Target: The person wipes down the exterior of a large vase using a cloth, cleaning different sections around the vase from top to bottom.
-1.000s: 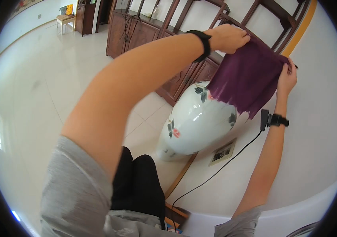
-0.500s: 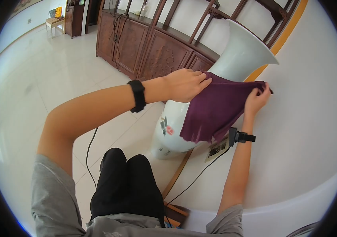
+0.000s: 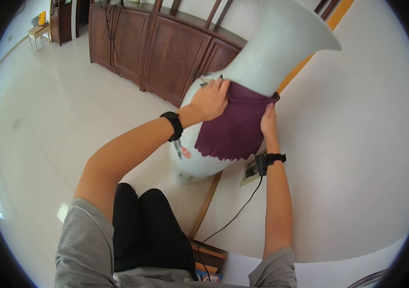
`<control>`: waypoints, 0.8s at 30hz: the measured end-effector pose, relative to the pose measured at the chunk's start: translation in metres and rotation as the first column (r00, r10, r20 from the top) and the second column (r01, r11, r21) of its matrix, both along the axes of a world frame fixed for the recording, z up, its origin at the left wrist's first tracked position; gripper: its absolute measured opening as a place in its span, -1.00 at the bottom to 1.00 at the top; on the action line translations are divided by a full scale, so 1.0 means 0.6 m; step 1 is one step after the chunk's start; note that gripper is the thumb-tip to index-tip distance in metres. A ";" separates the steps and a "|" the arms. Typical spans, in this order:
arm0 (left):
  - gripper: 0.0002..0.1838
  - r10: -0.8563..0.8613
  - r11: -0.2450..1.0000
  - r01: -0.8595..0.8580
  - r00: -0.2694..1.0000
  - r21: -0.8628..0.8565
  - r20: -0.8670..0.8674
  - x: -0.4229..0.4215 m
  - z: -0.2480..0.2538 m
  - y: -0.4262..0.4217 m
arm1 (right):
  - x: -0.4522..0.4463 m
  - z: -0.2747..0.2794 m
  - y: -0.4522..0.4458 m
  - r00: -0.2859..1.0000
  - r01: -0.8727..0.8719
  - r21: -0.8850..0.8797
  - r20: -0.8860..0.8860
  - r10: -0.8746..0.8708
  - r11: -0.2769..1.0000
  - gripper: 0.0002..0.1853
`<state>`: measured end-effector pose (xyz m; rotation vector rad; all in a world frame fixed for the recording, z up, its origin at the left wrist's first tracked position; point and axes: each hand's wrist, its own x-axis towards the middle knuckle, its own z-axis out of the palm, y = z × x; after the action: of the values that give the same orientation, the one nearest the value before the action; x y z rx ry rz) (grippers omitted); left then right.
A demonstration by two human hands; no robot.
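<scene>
A tall pale vase (image 3: pixel 271 53) with painted flowers and a flared mouth stands by the wall. A dark purple cloth (image 3: pixel 235 125) lies spread over the near side of its body, just below the neck. My left hand (image 3: pixel 210 100) grips the cloth's upper left corner against the vase. At the upper right corner, my right hand (image 3: pixel 269 122) pinches the cloth beside the vase's neck. The cloth's ragged lower edge hangs across the vase's belly.
Behind the vase runs a dark carved wooden cabinet (image 3: pixel 171 53). A white wall (image 3: pixel 348 168) rises on the right, with a framed panel (image 3: pixel 251 174) low on it. A black cable (image 3: pixel 235 217) hangs from my right wrist. A stool (image 3: pixel 39 32) stands far left.
Both hands have brought the cloth down and left, from in front of the vase's mouth onto its body. The mouth and neck have come into view. The camera's view has shifted.
</scene>
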<state>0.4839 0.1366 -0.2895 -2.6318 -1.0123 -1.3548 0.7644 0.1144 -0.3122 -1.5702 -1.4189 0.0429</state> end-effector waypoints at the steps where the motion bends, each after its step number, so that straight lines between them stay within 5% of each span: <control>1: -0.38 0.018 1.000 -0.018 1.000 0.023 0.021 0.000 -0.012 0.008 | -0.002 -0.003 0.002 0.999 -0.035 0.037 -0.036 0.036 0.999 -0.37; 6: -0.41 0.143 0.987 -0.157 0.955 0.034 0.260 0.021 -0.061 0.039 | 0.008 -0.002 0.009 0.999 0.030 0.052 -0.016 -0.029 0.998 -0.47; 12: -0.46 0.054 0.998 -0.039 0.897 -0.045 0.440 0.018 -0.115 0.027 | 0.041 -0.006 0.017 0.984 0.017 -0.007 -0.177 -0.018 1.000 -0.54; 16: -0.40 0.257 0.966 -0.240 0.861 -0.094 0.439 0.031 -0.156 -0.049 | 0.091 -0.024 0.029 0.973 -0.180 -0.031 -0.155 0.173 0.983 -0.58; 17: -0.39 0.308 0.951 -0.285 0.845 -0.119 0.437 0.037 -0.157 -0.065 | 0.105 -0.025 0.035 0.924 -0.299 -0.056 -0.267 0.274 0.953 -0.59; 24: -0.42 0.258 0.965 -0.228 0.762 -0.127 0.594 0.026 -0.139 -0.079 | 0.112 -0.016 0.022 0.882 -0.285 -0.070 -0.409 0.233 0.956 -0.58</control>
<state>0.4995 0.0891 -0.3731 -1.9912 -1.3895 -2.1811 0.8315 0.1276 -0.3217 -1.3630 -1.3061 0.5947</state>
